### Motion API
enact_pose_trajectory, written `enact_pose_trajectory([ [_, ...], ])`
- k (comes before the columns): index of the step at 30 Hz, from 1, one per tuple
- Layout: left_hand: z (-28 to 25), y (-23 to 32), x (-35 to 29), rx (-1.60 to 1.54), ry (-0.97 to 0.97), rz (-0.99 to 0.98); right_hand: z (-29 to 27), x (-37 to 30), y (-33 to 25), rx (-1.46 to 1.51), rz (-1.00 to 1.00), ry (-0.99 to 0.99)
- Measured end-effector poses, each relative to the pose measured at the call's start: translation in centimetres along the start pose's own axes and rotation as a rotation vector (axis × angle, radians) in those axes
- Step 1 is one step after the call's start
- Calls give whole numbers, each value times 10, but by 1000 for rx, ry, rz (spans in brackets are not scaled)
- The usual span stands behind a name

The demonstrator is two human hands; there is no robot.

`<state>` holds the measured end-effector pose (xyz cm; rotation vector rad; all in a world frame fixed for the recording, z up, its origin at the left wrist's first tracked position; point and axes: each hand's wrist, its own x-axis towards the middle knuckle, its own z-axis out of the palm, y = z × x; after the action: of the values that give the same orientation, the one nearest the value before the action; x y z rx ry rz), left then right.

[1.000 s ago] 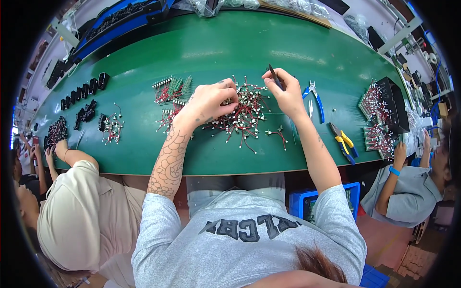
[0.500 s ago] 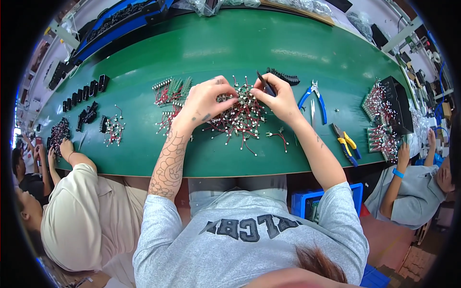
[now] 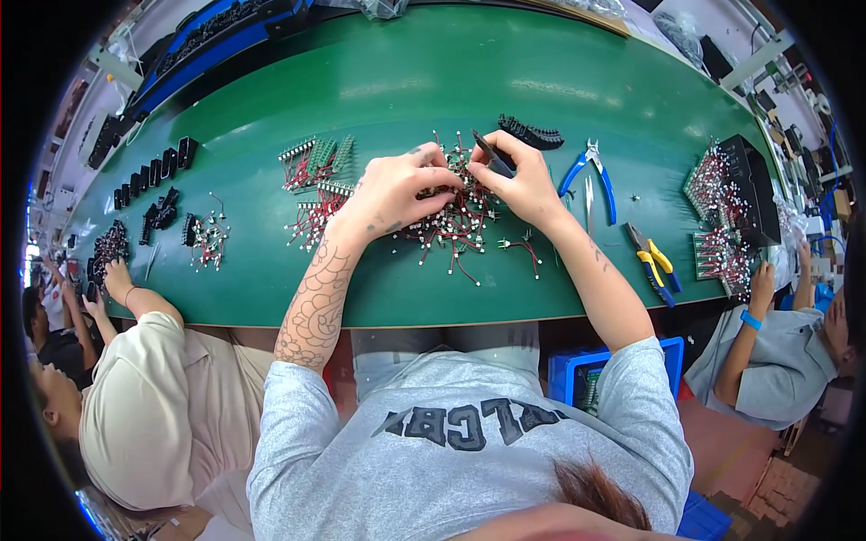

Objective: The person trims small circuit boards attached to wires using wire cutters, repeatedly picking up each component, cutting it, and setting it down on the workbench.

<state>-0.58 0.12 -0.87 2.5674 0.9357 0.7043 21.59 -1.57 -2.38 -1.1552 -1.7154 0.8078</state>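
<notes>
Head view: clock positions are taken from the centre of the heap of red-and-black wire leads with small white connectors point(image 3: 462, 216); 12 points away from the wearer. The heap lies on the green tabletop point(image 3: 433, 81) directly in front of the wearer, between and beneath both hands.

Left hand point(image 3: 410, 189): reaches in from about 9 o'clock; thumb and forefinger nearly meet over the heap. Grip narrow; cannot tell whether a connector sits between the tips.

Right hand point(image 3: 519, 176): comes in from about 2 o'clock. Grip holds a slim black tool, probably tweezers point(image 3: 492, 151), slanted across the fingers; thumb and fingertips gather close at the heap. Anything else pinched there is hidden.

Surroundings: green circuit-board strips point(image 3: 329, 158) at 10; black ribbed strip point(image 3: 530, 132) between 1 and 2; blue-handled cutters point(image 3: 607, 187) near 3; yellow-and-blue pliers point(image 3: 651, 261) between 3 and 4; loose lead point(image 3: 528, 245) at 4, just apart from the heap.

Handling notes (judgement): steady one lead by its connector with the left fingertips, not by the wire. Tease crossing wires apart gently, since tangled neighbours may drag along. Keep the black tool's point angled away from insulation and the left fingertips.
</notes>
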Motion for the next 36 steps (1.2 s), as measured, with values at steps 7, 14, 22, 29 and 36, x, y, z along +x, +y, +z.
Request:
enact_pose_trajectory([
  [7, 9, -7, 1, 121, -1, 163, 0, 2, -1, -5, -7, 17],
  [14, 10, 2, 8, -259, 237, -14, -6, 3, -4, 153, 116, -26],
  [22, 3, 18, 8, -1028, 165, -419, -1, -4, -7, 698, 212, -81],
  [29, 6, 22, 9, -1011, 139, -409, 11, -6, -1, 896, 185, -123],
  [36, 7, 0, 9, -640, 317, -376, 5, -2, 3, 997, 95, -161],
])
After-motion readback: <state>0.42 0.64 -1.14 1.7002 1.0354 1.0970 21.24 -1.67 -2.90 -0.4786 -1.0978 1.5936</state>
